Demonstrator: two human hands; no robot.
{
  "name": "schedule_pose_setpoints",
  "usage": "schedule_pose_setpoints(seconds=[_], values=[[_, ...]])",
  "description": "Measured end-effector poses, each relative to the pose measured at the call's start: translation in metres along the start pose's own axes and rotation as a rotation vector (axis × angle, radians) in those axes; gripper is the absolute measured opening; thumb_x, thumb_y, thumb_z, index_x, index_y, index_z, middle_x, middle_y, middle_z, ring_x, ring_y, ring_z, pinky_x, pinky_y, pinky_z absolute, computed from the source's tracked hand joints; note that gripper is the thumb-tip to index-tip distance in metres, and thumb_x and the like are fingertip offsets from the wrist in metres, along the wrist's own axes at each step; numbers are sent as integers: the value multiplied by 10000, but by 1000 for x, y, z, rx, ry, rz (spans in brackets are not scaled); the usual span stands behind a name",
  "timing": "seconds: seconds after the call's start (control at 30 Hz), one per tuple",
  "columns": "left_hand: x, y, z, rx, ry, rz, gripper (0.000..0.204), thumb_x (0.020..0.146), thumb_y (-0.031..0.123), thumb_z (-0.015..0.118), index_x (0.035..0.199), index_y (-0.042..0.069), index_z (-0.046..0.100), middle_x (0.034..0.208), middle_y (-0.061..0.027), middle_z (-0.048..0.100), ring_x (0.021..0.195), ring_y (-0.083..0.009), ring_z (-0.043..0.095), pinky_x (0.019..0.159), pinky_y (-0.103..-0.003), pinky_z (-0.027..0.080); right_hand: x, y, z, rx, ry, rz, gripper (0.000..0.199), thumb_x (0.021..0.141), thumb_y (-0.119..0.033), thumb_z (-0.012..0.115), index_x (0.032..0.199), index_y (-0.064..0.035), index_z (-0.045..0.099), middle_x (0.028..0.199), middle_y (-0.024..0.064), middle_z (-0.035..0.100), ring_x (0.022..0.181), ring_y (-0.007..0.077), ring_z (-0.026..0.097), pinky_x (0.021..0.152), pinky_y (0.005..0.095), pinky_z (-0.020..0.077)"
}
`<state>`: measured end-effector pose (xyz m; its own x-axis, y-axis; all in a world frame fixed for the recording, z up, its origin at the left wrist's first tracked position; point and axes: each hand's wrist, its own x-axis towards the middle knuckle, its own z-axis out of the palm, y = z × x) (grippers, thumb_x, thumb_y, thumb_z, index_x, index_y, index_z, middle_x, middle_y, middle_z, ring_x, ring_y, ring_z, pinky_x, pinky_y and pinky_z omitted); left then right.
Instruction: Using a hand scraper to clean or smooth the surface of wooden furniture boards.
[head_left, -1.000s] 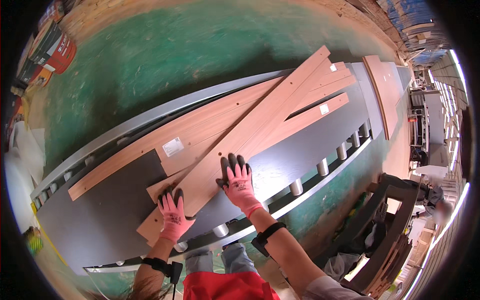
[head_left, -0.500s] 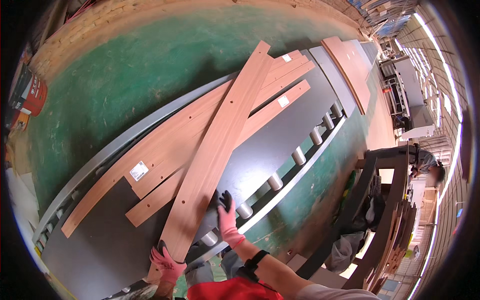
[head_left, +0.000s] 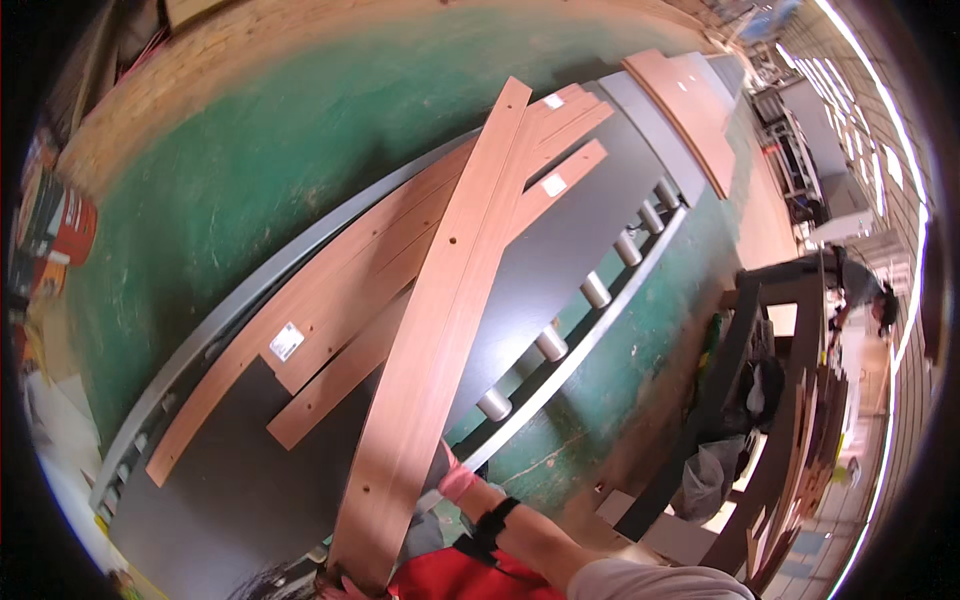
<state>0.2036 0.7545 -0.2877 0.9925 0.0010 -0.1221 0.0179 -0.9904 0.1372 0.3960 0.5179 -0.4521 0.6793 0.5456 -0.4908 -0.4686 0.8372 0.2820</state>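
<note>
A long wood-grain board point(head_left: 440, 290) with small dark holes lies slantwise across the view, over several similar boards. At the lower edge my left hand point(head_left: 345, 588), in a pink glove and partly cut off, is closed on the board's near end. My right hand point(head_left: 457, 480), also in a pink glove, is at the board's right edge, its fingers hidden behind the wood. Beneath lie the other wood-grain boards point(head_left: 345, 290), two of them bearing white labels, on a dark grey panel point(head_left: 560, 235).
The panel rests on a roller conveyor with metal rollers point(head_left: 551, 343) and a pale side rail point(head_left: 560, 385). More boards point(head_left: 685, 110) lie at its far end. A cart point(head_left: 735, 510) with plastic bags stands right, a person point(head_left: 850, 280) behind it. A red and dark bucket point(head_left: 68, 225) stands left.
The long board has come up closer and its near end has shifted right. My right hand has gone from open beside the board to its edge. My left hand has moved lower in view.
</note>
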Motion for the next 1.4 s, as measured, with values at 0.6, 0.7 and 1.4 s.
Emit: schedule_pose_setpoints(seconds=[0.6,0.7,1.4], values=[[134,193,-275,-455,-159,882,480,801,170,604,1191,11,374,885,-146,558,694,-224,556,617,-363,482,-356,85,213,-1061,-124,-704,429,929,-294,441,1302,-82,443,1305,96,490,1171,242,486,1003,403,379],[124,240,-288,-438,-223,1029,449,807,194,598,1167,15,396,880,-152,563,693,-239,557,618,-366,482,-418,91,192,-1270,62,-944,433,921,-295,455,1300,-86,445,1308,94,487,1175,242,481,1007,400,374],[-134,576,-274,-244,-407,1606,351,851,359,555,1000,41,552,846,-194,597,680,-344,567,621,-385,482,-789,85,-33,-1256,1577,-1501,385,875,-269,512,1230,-120,527,1275,82,517,1173,238,468,1008,351,354]])
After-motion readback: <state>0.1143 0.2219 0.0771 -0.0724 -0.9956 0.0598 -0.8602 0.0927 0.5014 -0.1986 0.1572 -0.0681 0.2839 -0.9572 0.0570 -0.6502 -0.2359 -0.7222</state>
